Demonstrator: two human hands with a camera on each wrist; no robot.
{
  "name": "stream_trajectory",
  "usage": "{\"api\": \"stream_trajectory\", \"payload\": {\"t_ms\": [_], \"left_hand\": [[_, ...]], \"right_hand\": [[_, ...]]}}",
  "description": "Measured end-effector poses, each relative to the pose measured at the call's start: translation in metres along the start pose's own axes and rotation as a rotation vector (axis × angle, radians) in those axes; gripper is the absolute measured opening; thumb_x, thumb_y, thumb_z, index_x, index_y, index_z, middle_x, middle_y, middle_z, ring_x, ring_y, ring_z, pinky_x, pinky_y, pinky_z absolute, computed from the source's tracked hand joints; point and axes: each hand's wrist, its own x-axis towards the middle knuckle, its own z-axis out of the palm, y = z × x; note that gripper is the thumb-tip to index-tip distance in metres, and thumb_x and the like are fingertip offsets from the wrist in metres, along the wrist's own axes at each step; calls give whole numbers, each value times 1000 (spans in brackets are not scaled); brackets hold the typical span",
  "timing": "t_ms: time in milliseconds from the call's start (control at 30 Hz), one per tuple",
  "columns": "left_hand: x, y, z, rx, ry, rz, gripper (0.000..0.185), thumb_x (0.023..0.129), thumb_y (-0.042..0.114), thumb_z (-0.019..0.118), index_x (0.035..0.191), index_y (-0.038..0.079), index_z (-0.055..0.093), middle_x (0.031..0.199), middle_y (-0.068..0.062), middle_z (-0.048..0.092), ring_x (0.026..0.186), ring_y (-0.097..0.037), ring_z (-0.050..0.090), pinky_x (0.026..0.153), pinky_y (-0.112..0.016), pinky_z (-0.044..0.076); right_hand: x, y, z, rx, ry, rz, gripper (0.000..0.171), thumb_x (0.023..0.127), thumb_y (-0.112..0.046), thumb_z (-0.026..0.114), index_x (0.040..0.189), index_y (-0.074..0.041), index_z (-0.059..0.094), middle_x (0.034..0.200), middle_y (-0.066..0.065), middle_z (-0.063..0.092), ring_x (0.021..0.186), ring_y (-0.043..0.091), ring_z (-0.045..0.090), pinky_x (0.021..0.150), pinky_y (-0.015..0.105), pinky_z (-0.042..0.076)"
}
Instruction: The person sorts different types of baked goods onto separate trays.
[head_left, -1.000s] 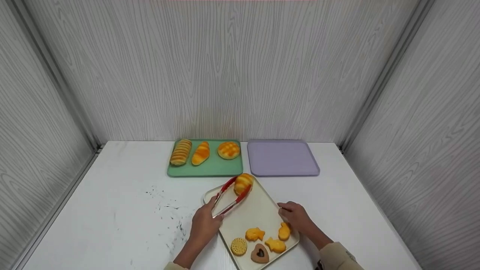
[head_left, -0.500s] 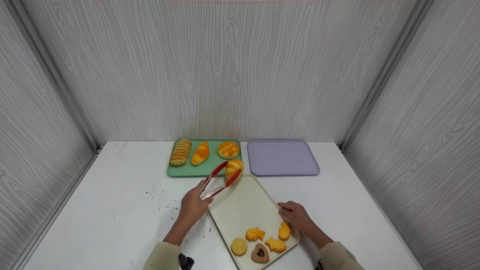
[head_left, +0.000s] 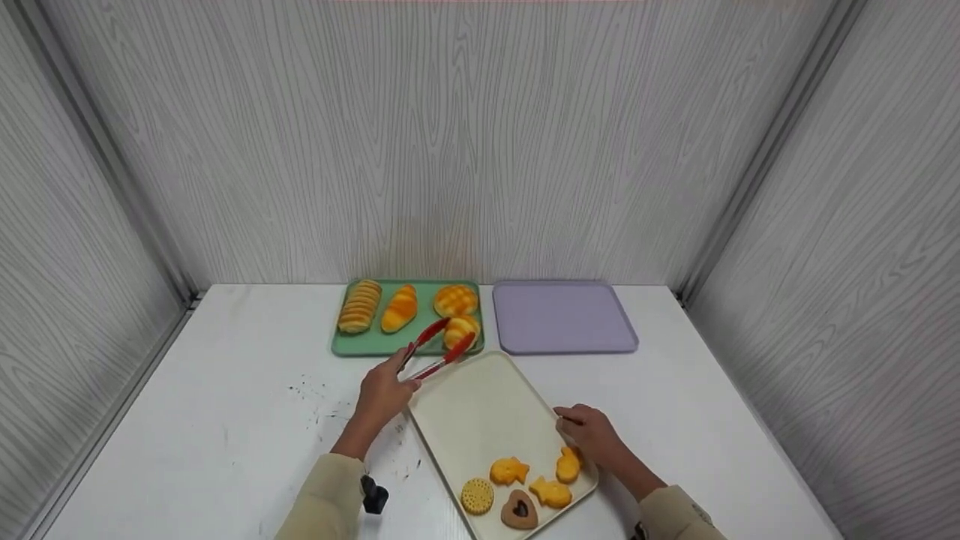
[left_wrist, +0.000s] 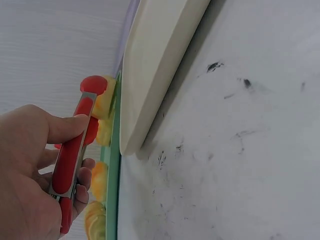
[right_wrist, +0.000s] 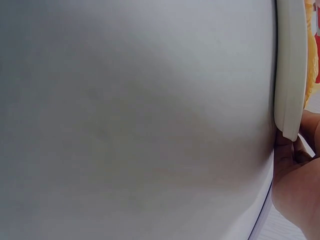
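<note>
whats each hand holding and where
Left hand grips the red tongs by the handles, pinching a bun. Right hand holds the cream tray's right rim.

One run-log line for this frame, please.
left hand: grips red tongs | tongs: clamp bun over green tray | right hand: holds cream tray

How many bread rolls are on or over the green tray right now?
4. A ridged loaf at the left end, an oval roll beside it, a round checkered bun at the right, and a fourth bun pinched in red tongs held by the left hand.
</note>
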Motion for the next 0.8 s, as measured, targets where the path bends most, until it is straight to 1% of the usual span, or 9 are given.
{"api": "stream_trajectory", "payload": {"t_ms": [200, 367, 500, 633, 800], "left_hand": [[9, -3, -7, 37, -24, -14, 70, 93, 17, 70, 155, 7, 39, 147, -22, 53, 137, -40, 48, 111, -57, 39], [21, -8, -15, 85, -46, -2, 69, 93, 16, 69, 155, 9, 40, 146, -22, 54, 135, -41, 50, 110, -57, 40], [28, -13, -19, 106, -84, -18, 70, 94, 16, 68, 157, 10, 37, 150, -20, 51, 137, -39, 48, 111, -57, 39], [30, -17, -20, 82, -114, -47, 70, 95, 17, 68, 157, 12, 35, 152, -20, 48, 139, -40, 46, 112, -58, 38], [30, -18, -19, 57, -123, -69, 71, 95, 18, 67, 158, 14, 34, 154, -20, 46, 141, -39, 43, 113, -58, 36]], "right_hand": [[0, -2, -1, -13, 11, -15, 33, 100, -15, 62, 129, -1, 68, 103, 8, 69, 92, 16, 58, 83, 28, 50], [1, -2, -1, 12, 15, -12, 34, 100, -16, 62, 129, 1, 67, 105, 11, 69, 95, 20, 60, 85, 28, 51], [0, -1, 0, 9, 5, -19, 34, 100, -15, 62, 129, 2, 67, 106, 12, 69, 98, 23, 62, 86, 28, 52], [-1, -1, 0, -5, 2, -17, 34, 100, -15, 62, 129, 1, 67, 105, 11, 69, 97, 22, 62, 86, 29, 52], [-1, -1, 0, -10, 13, -1, 32, 100, -15, 62, 128, -1, 68, 105, 10, 70, 96, 20, 61, 86, 30, 52]]}}
